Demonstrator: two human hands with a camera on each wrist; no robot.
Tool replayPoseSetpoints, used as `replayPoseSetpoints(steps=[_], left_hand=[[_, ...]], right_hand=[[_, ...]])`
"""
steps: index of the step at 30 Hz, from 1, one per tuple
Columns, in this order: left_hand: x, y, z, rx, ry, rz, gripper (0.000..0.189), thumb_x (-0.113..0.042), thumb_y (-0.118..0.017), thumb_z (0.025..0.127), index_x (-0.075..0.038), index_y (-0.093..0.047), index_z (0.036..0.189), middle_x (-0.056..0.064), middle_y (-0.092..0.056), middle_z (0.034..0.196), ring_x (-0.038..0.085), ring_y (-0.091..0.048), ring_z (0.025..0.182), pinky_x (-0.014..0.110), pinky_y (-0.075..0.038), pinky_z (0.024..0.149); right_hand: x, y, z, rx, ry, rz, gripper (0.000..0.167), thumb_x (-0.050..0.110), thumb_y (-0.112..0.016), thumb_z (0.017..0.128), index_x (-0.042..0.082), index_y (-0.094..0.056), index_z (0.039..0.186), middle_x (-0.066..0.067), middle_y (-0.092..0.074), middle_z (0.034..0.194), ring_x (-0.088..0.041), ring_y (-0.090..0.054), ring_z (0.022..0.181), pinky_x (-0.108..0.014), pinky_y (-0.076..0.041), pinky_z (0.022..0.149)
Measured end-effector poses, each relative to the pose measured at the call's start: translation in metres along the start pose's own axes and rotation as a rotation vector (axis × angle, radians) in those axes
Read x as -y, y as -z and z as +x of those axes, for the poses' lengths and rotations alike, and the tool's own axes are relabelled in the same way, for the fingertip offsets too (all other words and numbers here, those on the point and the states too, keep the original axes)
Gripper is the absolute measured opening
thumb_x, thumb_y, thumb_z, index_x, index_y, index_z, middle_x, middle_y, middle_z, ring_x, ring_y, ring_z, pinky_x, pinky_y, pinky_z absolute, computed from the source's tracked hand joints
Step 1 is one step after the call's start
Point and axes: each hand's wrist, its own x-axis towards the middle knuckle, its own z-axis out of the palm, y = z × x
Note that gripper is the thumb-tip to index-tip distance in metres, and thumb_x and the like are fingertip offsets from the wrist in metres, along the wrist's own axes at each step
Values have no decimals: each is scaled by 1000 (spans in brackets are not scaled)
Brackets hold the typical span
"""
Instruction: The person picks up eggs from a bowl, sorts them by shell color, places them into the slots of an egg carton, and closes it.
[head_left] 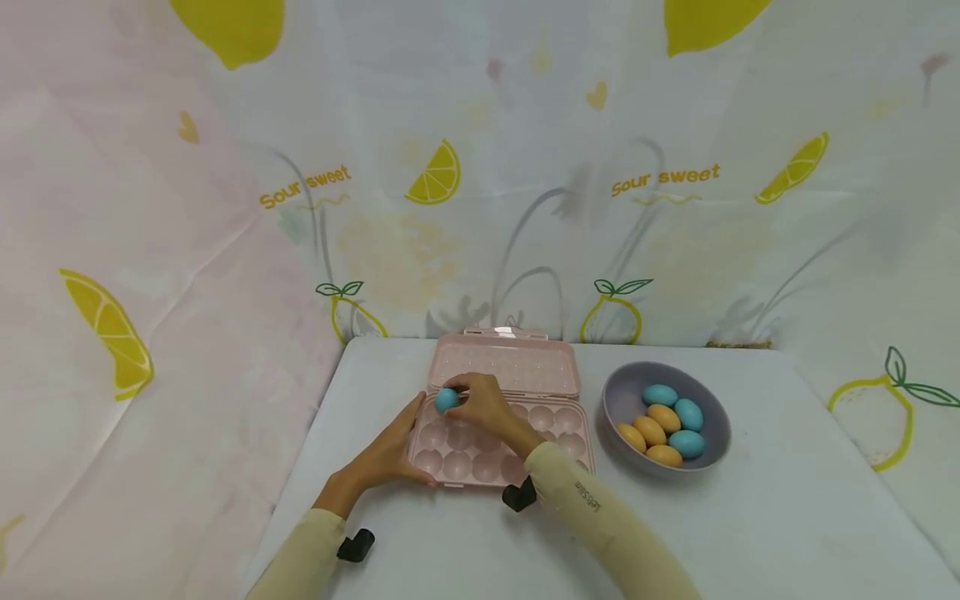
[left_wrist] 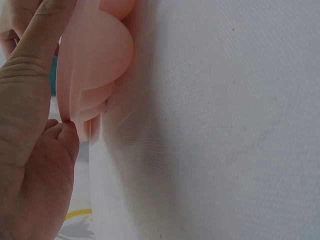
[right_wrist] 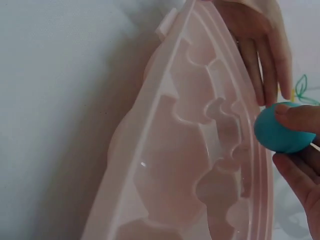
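Note:
A pink egg carton [head_left: 485, 467] lies on the table with its lid [head_left: 502, 367] raised at the back. My right hand [head_left: 483, 404] pinches a blue egg [head_left: 446, 401] between thumb and fingers above the back-left cups. The same blue egg [right_wrist: 282, 129] shows at the carton's rim in the right wrist view; whether it touches a cup is unclear. My left hand [head_left: 390, 450] rests against the carton's left front corner, fingers extended along the left side and thumb along the front. In the left wrist view, its thumb [left_wrist: 30, 65] lies by the rim.
Right of the carton stands a grey-purple bowl [head_left: 615, 392] with several blue and orange eggs [head_left: 663, 418]. White table [head_left: 787, 517] surrounds both. Behind and at the sides hangs a cloth [head_left: 525, 108] printed with lemons.

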Motion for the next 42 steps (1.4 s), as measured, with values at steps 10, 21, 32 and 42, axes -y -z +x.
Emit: replayPoseSetpoints(steps=[10, 21, 32, 42], left_hand=[[0, -2, 2, 5, -11, 33, 144, -55, -90, 54, 2, -4, 154, 23, -11, 160, 31, -13, 147, 50, -22, 114], [0, -3, 2, -2, -1, 32, 145, -53, -91, 54, 1, -2, 155, 22, -9, 160, 29, -12, 147, 48, -22, 113], [-2, -1, 2, 4, 14, 36, 145, -54, -91, 54, 1, -3, 155, 21, -9, 161, 27, -11, 147, 49, -21, 114], [0, -1, 1, 6, 18, 58, 146, -55, -91, 52, 3, -5, 154, 22, -11, 160, 28, -13, 147, 49, -23, 114]], right_hand=[[-4, -14, 6, 26, -68, -58, 44, 9, -85, 75, 0, -70, 115, -9, -71, 109, -18, -69, 95, -23, -54, 83], [-7, -27, 7, 17, -109, -126, 41, 12, -84, 77, 4, -71, 115, -2, -66, 104, -12, -62, 93, -27, -52, 87], [-8, -34, 3, -12, -114, -180, 37, 12, -81, 79, 8, -72, 115, 3, -62, 98, -10, -57, 89, -29, -52, 88], [-6, -2, 0, -41, 42, -205, 47, 15, -87, 73, -1, -69, 113, -12, -67, 102, -22, -63, 94, -32, -53, 83]])
